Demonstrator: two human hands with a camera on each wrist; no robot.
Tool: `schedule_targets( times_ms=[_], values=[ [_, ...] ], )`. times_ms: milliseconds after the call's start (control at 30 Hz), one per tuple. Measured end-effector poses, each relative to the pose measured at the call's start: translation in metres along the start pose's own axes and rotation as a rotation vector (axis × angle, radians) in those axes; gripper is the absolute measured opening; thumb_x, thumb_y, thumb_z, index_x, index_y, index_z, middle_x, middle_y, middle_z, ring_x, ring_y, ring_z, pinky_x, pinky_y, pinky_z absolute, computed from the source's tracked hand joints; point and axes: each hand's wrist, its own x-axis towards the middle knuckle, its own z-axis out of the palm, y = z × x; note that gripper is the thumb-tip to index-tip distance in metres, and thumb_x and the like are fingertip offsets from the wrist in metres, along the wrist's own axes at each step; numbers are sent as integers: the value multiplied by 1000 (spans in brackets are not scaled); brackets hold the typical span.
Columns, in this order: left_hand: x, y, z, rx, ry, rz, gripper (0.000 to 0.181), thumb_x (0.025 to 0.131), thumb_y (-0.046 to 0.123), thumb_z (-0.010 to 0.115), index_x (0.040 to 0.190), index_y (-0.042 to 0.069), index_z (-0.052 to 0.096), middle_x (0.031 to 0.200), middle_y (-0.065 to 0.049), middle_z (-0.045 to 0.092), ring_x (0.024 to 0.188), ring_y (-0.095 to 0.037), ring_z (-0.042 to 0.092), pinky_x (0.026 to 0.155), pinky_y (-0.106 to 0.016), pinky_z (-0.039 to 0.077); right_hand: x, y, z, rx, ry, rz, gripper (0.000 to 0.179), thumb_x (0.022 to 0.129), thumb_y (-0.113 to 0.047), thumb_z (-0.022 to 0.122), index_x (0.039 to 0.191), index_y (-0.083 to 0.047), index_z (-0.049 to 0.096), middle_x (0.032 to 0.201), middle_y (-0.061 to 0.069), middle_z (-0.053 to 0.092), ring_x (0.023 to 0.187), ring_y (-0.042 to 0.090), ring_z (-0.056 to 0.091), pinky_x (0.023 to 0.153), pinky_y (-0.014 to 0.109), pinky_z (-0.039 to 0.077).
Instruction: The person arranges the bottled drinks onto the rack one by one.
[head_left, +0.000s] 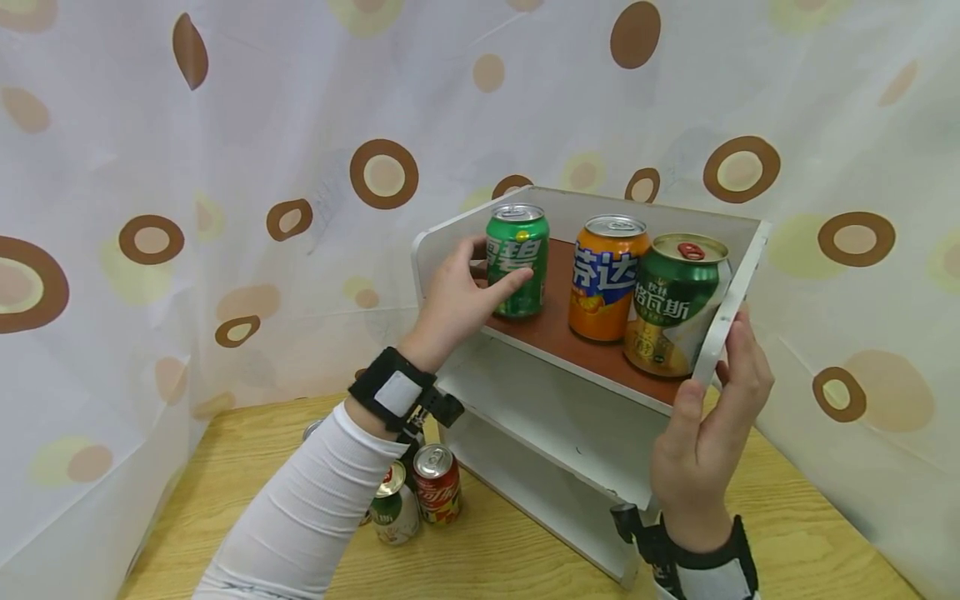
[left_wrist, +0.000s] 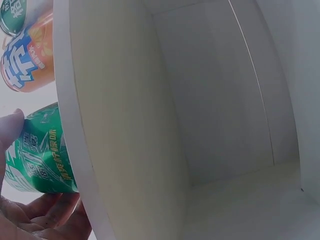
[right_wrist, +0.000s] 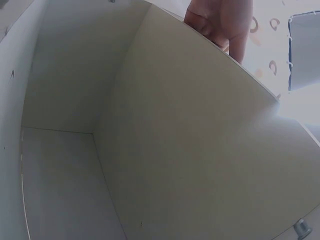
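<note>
On the top board of a white shelf unit (head_left: 517,417), my left hand (head_left: 461,292) holds a green soda can (head_left: 531,287). The thumb lies across the can's front and the fingers reach behind it. In the left wrist view the green can (left_wrist: 42,150) stands at the board's edge between thumb and fingers. An orange soda can (head_left: 600,312) and a green-and-gold can (head_left: 660,333) stand to its right, close together. My right hand (head_left: 708,442) grips the front edge of the unit's right side panel (head_left: 731,312), thumb in front, fingers along the outer face.
Below the top board are white compartments (head_left: 540,425). A red can (head_left: 437,483) and a green-and-white can (head_left: 395,508) stand on the wooden table (head_left: 517,567) left of the unit, partly behind my left forearm. A patterned curtain (head_left: 300,125) hangs behind.
</note>
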Motion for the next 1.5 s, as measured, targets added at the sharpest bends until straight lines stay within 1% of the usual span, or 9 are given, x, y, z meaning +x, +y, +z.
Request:
schedule_targets(
  times_ms=[200, 367, 567, 733, 933, 1267, 1500],
  values=[
    [0, 0, 2, -11, -3, -8, 70, 96, 40, 74, 150, 7, 44, 141, -13, 59, 125, -27, 59, 106, -42, 53, 1, -1, 1, 5, -5, -6, 50, 107, -20, 43, 140, 16, 37, 151, 23, 41, 136, 25, 39, 105, 28, 33],
    [-1, 1, 2, -2, -1, -13, 70, 96, 41, 73, 150, 7, 44, 139, -12, 59, 123, -27, 59, 105, -42, 53, 0, -1, 1, 2, -12, -2, 49, 107, -20, 43, 140, 16, 37, 152, 22, 40, 136, 25, 38, 106, 28, 33],
    [0, 2, 5, -7, -8, -16, 71, 95, 40, 74, 150, 7, 43, 141, -13, 58, 127, -26, 58, 107, -41, 52, 0, -1, 1, 5, -13, -3, 50, 107, -20, 43, 140, 16, 37, 152, 22, 40, 137, 25, 38, 106, 28, 33],
    [1, 4, 9, -3, -14, -5, 70, 95, 40, 74, 149, 7, 44, 141, -12, 59, 127, -25, 58, 107, -40, 53, 0, -1, 1, 4, -15, -3, 50, 107, -20, 43, 140, 16, 37, 152, 23, 40, 136, 25, 38, 106, 29, 33],
    [-1, 5, 14, -7, -24, 29, 67, 96, 39, 74, 147, 7, 45, 137, -11, 60, 124, -23, 59, 105, -38, 54, 1, -1, 1, 5, -10, -9, 49, 107, -19, 43, 140, 16, 37, 151, 23, 40, 136, 25, 38, 106, 28, 34],
    [-2, 6, 22, 1, -16, 58, 68, 95, 38, 75, 148, 8, 44, 138, -10, 59, 125, -23, 59, 105, -37, 54, 2, -2, 1, 3, -2, -7, 48, 105, -17, 43, 139, 16, 38, 151, 23, 41, 136, 25, 39, 106, 28, 34],
    [-5, 6, 26, -2, -16, 50, 70, 95, 38, 75, 149, 9, 43, 140, -10, 58, 124, -24, 60, 104, -37, 54, 1, -2, 1, 4, -2, -4, 49, 106, -18, 43, 140, 16, 37, 151, 23, 40, 137, 25, 39, 106, 28, 34]
  ],
)
